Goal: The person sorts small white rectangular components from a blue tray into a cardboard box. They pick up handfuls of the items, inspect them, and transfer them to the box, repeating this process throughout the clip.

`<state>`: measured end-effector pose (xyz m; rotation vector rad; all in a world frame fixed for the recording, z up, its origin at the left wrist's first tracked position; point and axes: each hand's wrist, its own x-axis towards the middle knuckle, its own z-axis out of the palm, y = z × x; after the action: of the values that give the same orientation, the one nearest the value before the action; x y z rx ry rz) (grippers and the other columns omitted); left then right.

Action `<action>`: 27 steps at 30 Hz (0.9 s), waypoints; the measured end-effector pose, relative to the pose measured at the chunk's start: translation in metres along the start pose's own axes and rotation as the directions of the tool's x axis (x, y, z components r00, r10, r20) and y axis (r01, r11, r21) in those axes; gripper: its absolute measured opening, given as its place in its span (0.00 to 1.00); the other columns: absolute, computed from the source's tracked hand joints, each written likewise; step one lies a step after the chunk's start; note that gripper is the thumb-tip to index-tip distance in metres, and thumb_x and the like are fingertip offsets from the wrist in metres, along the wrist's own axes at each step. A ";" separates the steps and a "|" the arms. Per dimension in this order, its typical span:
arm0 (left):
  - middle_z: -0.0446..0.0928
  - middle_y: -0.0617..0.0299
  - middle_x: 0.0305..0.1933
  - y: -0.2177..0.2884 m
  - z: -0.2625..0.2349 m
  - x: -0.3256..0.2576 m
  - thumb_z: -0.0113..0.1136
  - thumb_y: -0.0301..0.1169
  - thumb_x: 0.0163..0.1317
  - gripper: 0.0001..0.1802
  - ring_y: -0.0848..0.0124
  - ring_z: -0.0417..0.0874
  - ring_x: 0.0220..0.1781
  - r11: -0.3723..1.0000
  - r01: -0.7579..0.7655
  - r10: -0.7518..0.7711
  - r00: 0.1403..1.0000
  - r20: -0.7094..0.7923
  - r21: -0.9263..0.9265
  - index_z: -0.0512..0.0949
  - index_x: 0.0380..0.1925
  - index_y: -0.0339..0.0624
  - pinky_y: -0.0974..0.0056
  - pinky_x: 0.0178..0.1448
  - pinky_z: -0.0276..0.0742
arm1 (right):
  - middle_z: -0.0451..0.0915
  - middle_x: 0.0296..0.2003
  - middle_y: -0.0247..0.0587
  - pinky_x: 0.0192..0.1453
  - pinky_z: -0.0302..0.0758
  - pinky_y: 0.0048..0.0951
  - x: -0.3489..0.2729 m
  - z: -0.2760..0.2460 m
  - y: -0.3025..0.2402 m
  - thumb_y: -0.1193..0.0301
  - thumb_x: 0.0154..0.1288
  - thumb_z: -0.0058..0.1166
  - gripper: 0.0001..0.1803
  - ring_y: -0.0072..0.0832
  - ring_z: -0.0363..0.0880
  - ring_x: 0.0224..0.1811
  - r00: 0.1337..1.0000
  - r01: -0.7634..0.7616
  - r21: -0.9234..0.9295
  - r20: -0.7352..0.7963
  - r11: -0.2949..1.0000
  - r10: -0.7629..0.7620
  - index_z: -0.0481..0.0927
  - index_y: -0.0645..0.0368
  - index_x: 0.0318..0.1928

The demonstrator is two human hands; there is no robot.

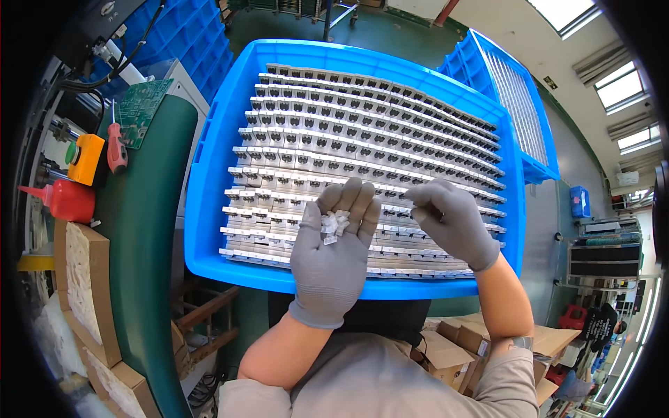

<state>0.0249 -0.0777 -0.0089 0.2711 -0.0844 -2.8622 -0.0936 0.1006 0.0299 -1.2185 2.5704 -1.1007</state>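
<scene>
My left hand (329, 268), in a grey knit glove, is palm up over the rows with its fingers slightly curled. A small heap of clear-white plastic pieces (335, 226) lies in its palm. To its right, my gloved right hand (454, 221) is closed, thumb and fingertips pinched together above the rows; whatever is between them is too small to make out. Below both hands are many white modules with dark terminal openings (327, 148), which look like circuit breakers, packed in long rows. They fill a large blue crate (210, 188).
Left of the crate, a green-topped bench (150, 223) carries a red-handled screwdriver (116, 150), a green circuit board (143, 108), an orange button box (85, 159) and a red bottle (66, 200). Another filled blue crate (540, 118) stands far right. Cardboard boxes (446, 352) sit behind my right arm.
</scene>
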 end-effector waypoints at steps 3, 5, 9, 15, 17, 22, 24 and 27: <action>0.74 0.49 0.64 0.004 0.004 -0.001 0.36 0.41 0.83 0.21 0.53 0.73 0.72 0.999 -0.006 0.005 1.000 -0.021 -0.037 0.73 0.55 0.36 0.46 0.81 0.66 | 0.81 0.32 0.42 0.38 0.79 0.36 -0.005 0.006 0.004 0.79 0.59 0.65 0.06 0.39 0.83 0.33 0.997 -0.043 -0.091 0.055 0.995 0.048 0.81 0.59 0.36; 0.75 0.49 0.64 0.005 0.004 -0.001 0.36 0.41 0.83 0.20 0.53 0.73 0.72 1.000 -0.012 0.011 1.000 -0.026 -0.022 0.73 0.54 0.37 0.46 0.81 0.66 | 0.80 0.32 0.42 0.37 0.79 0.35 -0.007 0.007 0.008 0.78 0.59 0.66 0.06 0.39 0.83 0.33 0.995 -0.056 -0.160 0.075 0.985 0.069 0.82 0.59 0.35; 0.75 0.49 0.64 0.004 0.006 -0.001 0.37 0.41 0.83 0.20 0.54 0.73 0.72 1.000 -0.011 0.011 0.999 -0.031 0.018 0.73 0.54 0.37 0.46 0.81 0.66 | 0.81 0.32 0.43 0.38 0.79 0.38 -0.007 0.006 0.011 0.76 0.57 0.67 0.06 0.41 0.84 0.33 0.995 -0.059 -0.226 0.069 0.972 0.077 0.82 0.58 0.34; 0.75 0.49 0.64 0.003 0.002 0.001 0.37 0.42 0.83 0.21 0.54 0.74 0.72 0.999 -0.011 0.011 1.000 0.011 0.038 0.75 0.54 0.37 0.46 0.81 0.67 | 0.81 0.32 0.41 0.38 0.79 0.39 -0.008 0.009 0.014 0.75 0.57 0.66 0.06 0.41 0.84 0.32 0.990 -0.055 -0.301 0.104 0.952 0.091 0.82 0.57 0.33; 0.76 0.49 0.64 0.003 0.002 0.001 0.38 0.42 0.83 0.21 0.54 0.74 0.71 0.999 -0.013 0.012 1.000 0.018 0.044 0.76 0.55 0.37 0.46 0.80 0.67 | 0.81 0.32 0.41 0.38 0.80 0.39 -0.008 0.009 0.014 0.75 0.56 0.66 0.06 0.41 0.84 0.33 0.989 -0.050 -0.320 0.116 0.946 0.092 0.81 0.57 0.33; 0.76 0.49 0.64 0.003 0.003 0.000 0.38 0.42 0.83 0.21 0.54 0.74 0.71 0.999 -0.003 0.003 1.000 0.014 0.037 0.76 0.55 0.37 0.46 0.80 0.67 | 0.81 0.33 0.41 0.38 0.80 0.39 -0.008 0.011 0.010 0.75 0.56 0.66 0.06 0.42 0.84 0.34 0.991 -0.031 -0.400 0.109 0.916 0.081 0.82 0.56 0.34; 0.75 0.49 0.64 0.004 0.003 0.000 0.38 0.42 0.83 0.21 0.54 0.73 0.72 0.999 -0.009 0.008 1.000 0.015 0.051 0.75 0.55 0.37 0.46 0.81 0.67 | 0.81 0.33 0.42 0.39 0.80 0.42 -0.007 0.005 0.002 0.73 0.57 0.64 0.06 0.44 0.83 0.35 0.995 -0.060 -0.328 0.057 0.943 0.083 0.83 0.55 0.35; 0.75 0.49 0.63 0.003 0.005 -0.001 0.37 0.42 0.83 0.21 0.54 0.73 0.72 0.999 0.000 0.000 1.000 0.004 0.040 0.74 0.55 0.37 0.46 0.81 0.66 | 0.81 0.34 0.43 0.40 0.80 0.44 -0.009 0.002 0.003 0.73 0.56 0.62 0.08 0.45 0.83 0.36 0.993 -0.032 -0.314 0.101 0.949 0.067 0.85 0.54 0.38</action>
<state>0.0257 -0.0804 -0.0035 0.2733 -0.1426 -2.8639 -0.0885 0.1070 0.0251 -1.2247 2.7438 -0.6112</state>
